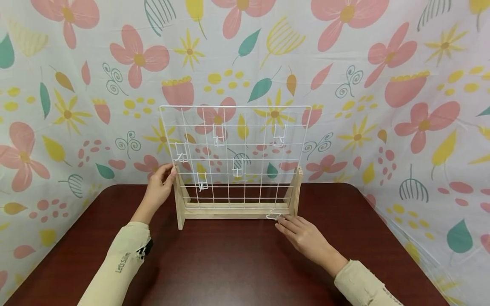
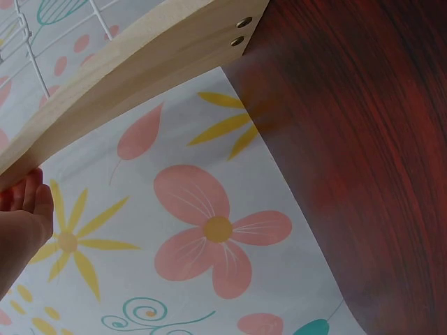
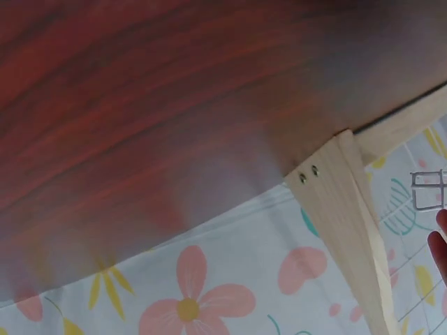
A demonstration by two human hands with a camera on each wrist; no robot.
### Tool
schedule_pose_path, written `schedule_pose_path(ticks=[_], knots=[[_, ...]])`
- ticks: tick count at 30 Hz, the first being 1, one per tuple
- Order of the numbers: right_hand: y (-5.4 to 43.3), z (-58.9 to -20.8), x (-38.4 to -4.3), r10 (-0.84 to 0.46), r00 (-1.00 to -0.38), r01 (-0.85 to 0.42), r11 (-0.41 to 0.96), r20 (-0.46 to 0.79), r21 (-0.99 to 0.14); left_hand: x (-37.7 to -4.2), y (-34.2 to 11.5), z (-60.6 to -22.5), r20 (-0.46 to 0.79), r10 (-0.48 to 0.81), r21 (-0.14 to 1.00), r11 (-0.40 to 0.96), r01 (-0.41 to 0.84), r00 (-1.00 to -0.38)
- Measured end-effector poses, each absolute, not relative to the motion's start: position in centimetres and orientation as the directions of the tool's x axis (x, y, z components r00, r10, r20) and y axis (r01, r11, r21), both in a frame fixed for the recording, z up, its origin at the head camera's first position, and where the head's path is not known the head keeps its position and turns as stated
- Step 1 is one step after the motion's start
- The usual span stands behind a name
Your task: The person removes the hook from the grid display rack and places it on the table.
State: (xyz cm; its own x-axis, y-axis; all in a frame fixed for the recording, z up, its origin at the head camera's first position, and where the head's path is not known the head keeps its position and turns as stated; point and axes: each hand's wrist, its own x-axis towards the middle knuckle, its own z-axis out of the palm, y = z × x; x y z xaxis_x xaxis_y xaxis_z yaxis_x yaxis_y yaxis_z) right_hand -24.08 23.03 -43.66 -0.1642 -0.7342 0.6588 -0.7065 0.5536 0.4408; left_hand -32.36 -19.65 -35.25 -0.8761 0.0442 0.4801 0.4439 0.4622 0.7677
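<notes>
A white wire grid panel [image 1: 245, 159] stands upright in a pale wooden stand [image 1: 237, 213] on the table. My left hand [image 1: 160, 180] holds the top of the stand's left side post [image 1: 178, 204], thumb at the front. In the left wrist view its fingers [image 2: 36, 199] lie against the wooden post [image 2: 140, 77]. My right hand [image 1: 306, 238] pinches a small white wire hook [image 1: 273, 215] in front of the stand's lower rail. The hook [image 3: 427, 190] also shows at the fingertips in the right wrist view. Several similar hooks, one of them an upper hook [image 1: 219, 136], hang on the grid.
The dark red-brown table [image 1: 229, 263] has rounded back corners. A floral curtain [image 1: 245, 55] hangs close behind the table and along its sides. The stand's right side post [image 1: 296, 191] rises just beyond my right hand, with screw heads visible in the right wrist view.
</notes>
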Motion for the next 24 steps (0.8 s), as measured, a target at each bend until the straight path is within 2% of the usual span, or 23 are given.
schedule_pose_path(ticks=[5, 18, 24], knots=[[23.4, -44.5, -24.3, -0.781, -0.17, -0.691, 0.529, 0.601, 0.492, -32.3, -19.6, -35.5, 0.472, 0.044, 0.79, 0.423, 0.444, -0.881], [24.0, -45.0, -24.7, -0.843, -0.248, -0.682, 0.502, 0.477, 0.532, -32.5, -19.7, -35.3, 0.466, 0.043, 0.794, 0.419, 0.44, -0.884], [24.0, -45.2, -24.7, -0.862, -0.266, -0.681, 0.485, 0.431, 0.549, -30.8, -18.9, -33.6, 0.459, 0.044, 0.793, 0.431, 0.431, -0.888]])
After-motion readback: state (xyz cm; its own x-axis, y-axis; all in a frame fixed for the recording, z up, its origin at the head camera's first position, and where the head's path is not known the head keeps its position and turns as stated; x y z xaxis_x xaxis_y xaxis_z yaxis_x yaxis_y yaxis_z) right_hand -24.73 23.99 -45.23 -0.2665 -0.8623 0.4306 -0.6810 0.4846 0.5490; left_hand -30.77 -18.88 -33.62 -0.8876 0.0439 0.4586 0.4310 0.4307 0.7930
